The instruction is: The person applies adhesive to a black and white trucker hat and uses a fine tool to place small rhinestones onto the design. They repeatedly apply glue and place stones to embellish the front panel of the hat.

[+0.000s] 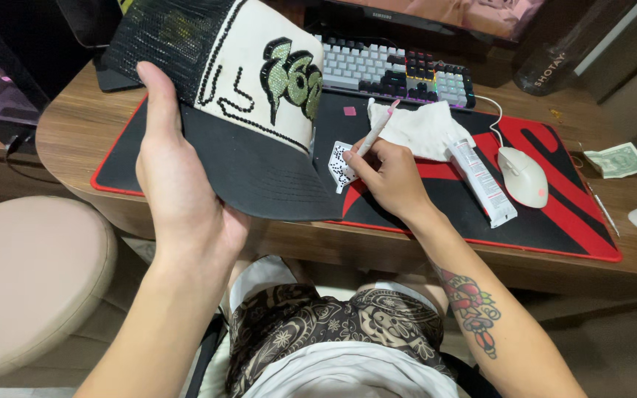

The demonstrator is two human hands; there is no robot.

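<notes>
My left hand (178,184) grips a trucker cap (245,103) from below, thumb up along its side. The cap has a black brim, black mesh back and a white front panel with lines of small black beads and a green sparkly design. My right hand (388,177) holds a white pen-like tool (376,131), its tip over a small white sheet (342,163) dotted with black beads, which lies on the mat just right of the brim.
A black and red desk mat (554,221) covers the wooden desk. On it lie a white tissue (422,127), a white tube (482,180) and a white mouse (523,175). A keyboard (392,71) sits behind, a banknote (619,159) at right, a beige stool (27,280) at left.
</notes>
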